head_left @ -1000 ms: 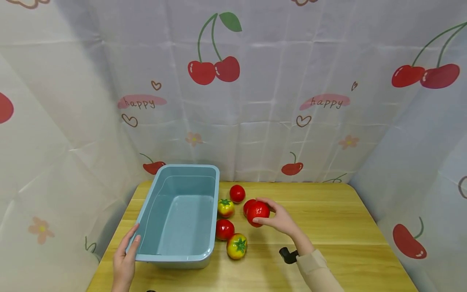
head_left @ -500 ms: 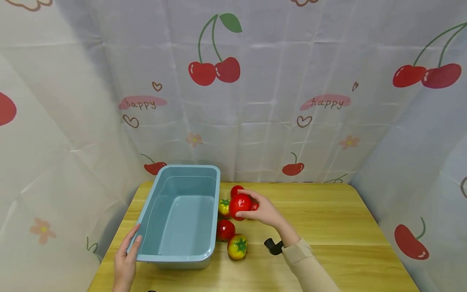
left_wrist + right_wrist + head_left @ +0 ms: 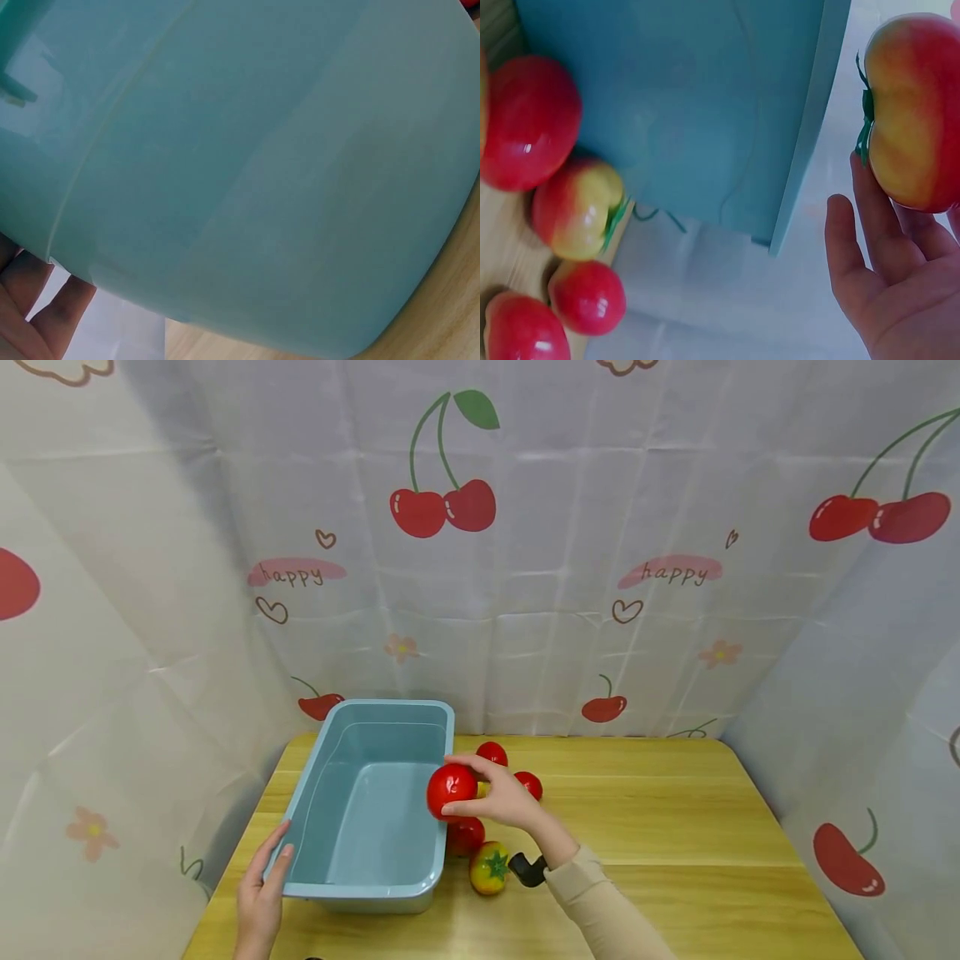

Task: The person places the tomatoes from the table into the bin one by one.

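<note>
My left hand [image 3: 258, 897] holds the light blue plastic bin [image 3: 360, 891] by its front left corner; in the left wrist view its fingers [image 3: 64, 315] show beside the bin wall [image 3: 247, 165]. Between the fingers and thumb of my right hand [image 3: 504, 797] is a shiny red tomato [image 3: 452, 792], held up at the bin's right rim. The right wrist view shows this tomato's yellow side and green calyx [image 3: 911, 112]. Right of the bin lie a dark red tomato [image 3: 467, 837] and a yellow-green tomato [image 3: 489, 868]. Another yellowish tomato is mostly hidden behind the right hand.
Two more red tomatoes, one at the back [image 3: 492, 753] and one further right [image 3: 528, 785], lie on the wooden table [image 3: 675, 827]. A cherry-print curtain [image 3: 540, 668] hangs behind and along both sides. A black wrist device [image 3: 527, 870] sits by the right sleeve.
My right hand has carried the red tomato leftward, from above the other tomatoes to the bin's right rim. The left hand keeps its place on the bin.
</note>
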Motion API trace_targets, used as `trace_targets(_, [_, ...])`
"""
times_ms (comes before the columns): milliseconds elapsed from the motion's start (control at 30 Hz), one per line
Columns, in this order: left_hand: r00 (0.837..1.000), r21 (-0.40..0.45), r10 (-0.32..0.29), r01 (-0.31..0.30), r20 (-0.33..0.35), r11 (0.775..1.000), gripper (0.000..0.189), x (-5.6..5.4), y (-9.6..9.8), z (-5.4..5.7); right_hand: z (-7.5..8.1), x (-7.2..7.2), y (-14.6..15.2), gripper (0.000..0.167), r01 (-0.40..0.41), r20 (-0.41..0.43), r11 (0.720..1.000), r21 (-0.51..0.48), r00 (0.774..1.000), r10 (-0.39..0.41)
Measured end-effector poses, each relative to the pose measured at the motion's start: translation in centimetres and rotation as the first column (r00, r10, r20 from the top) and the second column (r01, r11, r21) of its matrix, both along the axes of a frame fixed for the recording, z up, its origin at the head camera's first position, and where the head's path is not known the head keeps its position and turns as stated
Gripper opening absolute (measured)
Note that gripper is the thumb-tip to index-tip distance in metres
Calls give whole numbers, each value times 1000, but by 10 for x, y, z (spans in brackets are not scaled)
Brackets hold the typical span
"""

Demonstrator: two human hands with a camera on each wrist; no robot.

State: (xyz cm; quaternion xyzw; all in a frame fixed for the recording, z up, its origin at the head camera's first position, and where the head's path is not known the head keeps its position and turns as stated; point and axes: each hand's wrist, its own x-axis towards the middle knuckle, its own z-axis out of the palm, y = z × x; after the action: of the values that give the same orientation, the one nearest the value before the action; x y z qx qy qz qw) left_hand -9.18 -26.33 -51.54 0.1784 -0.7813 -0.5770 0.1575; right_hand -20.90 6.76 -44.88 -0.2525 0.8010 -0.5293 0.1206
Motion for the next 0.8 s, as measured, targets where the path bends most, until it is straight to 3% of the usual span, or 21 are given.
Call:
trace_targets(300, [999, 9, -11, 10, 44, 1000, 47, 0, 0, 1, 0, 2, -17, 63, -53, -23, 999, 8, 998, 53])
trace_targets(633, [1000, -3, -7, 7, 16, 1000, 46, 0, -1, -1, -1, 5, -27, 70, -59, -23, 998, 37, 998, 59])
trace_targets(800, [999, -2, -14, 14, 36, 1000, 46, 0, -1, -1, -3, 5, -28, 70, -63, -63, 995, 78, 996, 68])
